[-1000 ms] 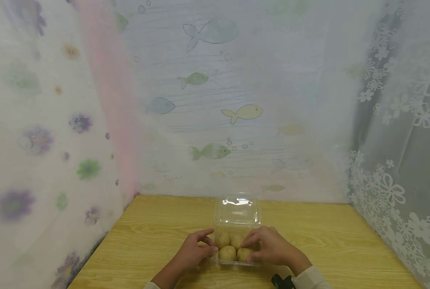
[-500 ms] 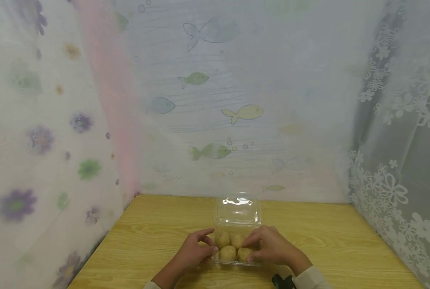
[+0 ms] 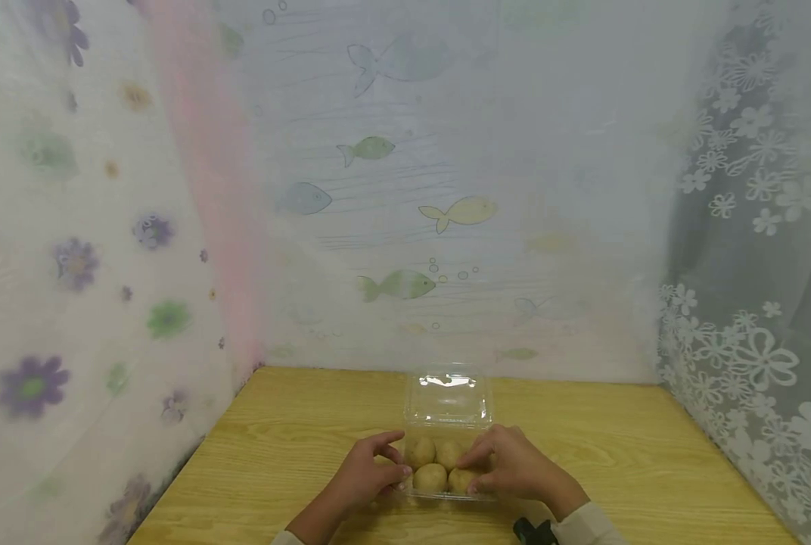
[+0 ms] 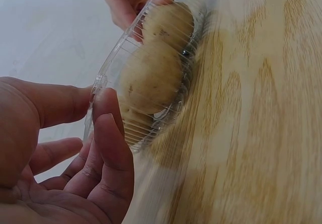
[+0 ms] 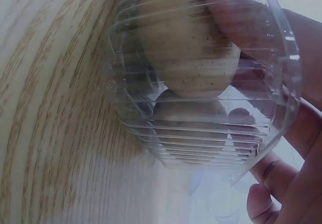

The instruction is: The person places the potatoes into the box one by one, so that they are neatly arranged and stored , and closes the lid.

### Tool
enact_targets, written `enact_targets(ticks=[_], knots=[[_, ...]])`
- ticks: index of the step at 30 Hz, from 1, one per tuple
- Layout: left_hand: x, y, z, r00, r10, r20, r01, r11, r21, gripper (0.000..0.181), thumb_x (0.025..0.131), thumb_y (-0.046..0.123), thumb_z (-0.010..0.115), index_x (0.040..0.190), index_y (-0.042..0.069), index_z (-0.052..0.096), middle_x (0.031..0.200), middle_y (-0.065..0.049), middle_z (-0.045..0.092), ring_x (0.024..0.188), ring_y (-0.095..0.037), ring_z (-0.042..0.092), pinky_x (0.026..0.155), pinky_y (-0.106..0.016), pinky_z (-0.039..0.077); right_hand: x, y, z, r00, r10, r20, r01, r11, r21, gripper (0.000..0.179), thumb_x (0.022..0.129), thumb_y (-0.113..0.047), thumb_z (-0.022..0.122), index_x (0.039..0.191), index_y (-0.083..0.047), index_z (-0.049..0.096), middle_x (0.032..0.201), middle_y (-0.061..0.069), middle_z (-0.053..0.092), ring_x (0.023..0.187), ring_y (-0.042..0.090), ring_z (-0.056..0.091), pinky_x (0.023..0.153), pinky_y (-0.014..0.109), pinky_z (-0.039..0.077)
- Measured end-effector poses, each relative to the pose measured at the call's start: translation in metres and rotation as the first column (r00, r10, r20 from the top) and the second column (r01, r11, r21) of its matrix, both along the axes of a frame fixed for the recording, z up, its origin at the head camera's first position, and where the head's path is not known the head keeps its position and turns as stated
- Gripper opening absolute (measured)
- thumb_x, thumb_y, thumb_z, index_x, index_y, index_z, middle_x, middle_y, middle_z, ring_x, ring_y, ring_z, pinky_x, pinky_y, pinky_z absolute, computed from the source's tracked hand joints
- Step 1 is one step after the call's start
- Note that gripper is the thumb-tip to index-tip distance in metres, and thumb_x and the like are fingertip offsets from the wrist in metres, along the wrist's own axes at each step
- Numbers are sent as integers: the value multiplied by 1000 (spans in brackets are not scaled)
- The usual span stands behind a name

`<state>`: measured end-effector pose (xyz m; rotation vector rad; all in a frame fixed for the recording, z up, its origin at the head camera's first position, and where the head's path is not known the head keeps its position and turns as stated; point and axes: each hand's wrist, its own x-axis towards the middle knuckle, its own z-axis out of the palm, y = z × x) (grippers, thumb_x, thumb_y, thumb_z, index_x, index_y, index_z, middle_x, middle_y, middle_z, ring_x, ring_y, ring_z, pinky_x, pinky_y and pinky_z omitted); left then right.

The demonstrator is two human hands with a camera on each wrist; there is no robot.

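Observation:
A clear plastic clamshell container [image 3: 449, 412] stands on the table with its hinged lid raised at the back. Inside lie several potatoes, among them a front left potato [image 3: 430, 478] and a back left potato [image 3: 421, 452]. My left hand [image 3: 365, 473] pinches the container's left rim between thumb and fingers, as the left wrist view shows. Over the right side, my right hand [image 3: 517, 465] reaches in and holds the front right potato [image 3: 458, 481] with thumb and fingers. In the right wrist view, that potato [image 5: 193, 63] shows through the ribbed wall, the fingers partly hidden.
The wood-grain table [image 3: 296, 409] spreads around the container. A small black object [image 3: 535, 531] lies by the right sleeve at the near side. Behind the table hangs a fish-print curtain [image 3: 460, 318], with flower-print sheets at the left and right.

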<state>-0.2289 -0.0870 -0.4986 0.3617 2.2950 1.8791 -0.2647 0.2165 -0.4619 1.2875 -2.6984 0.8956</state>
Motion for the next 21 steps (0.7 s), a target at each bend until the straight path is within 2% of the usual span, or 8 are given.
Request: enact_targets(ticks=[11, 21], knots=[[-32, -27, 17, 999, -35, 4, 35, 999, -37, 73, 91, 15, 79, 154, 1, 46, 109, -15, 61, 75, -17, 68, 64, -32, 63, -20, -26, 5, 998, -57, -1, 57, 998, -27, 32, 73, -40, 92, 102, -30, 84, 99, -20, 76, 93, 0, 67, 83, 25, 57], [-62, -52, 33, 997, -79, 7, 80, 995, -61, 72, 91, 15, 79, 154, 1, 46, 107, -14, 61, 75, -18, 69, 62, -32, 63, -36, -49, 14, 995, -101, -13, 101, 994, -32, 31, 75, -42, 90, 103, -32, 83, 102, -21, 76, 97, -1, 66, 88, 28, 55]])
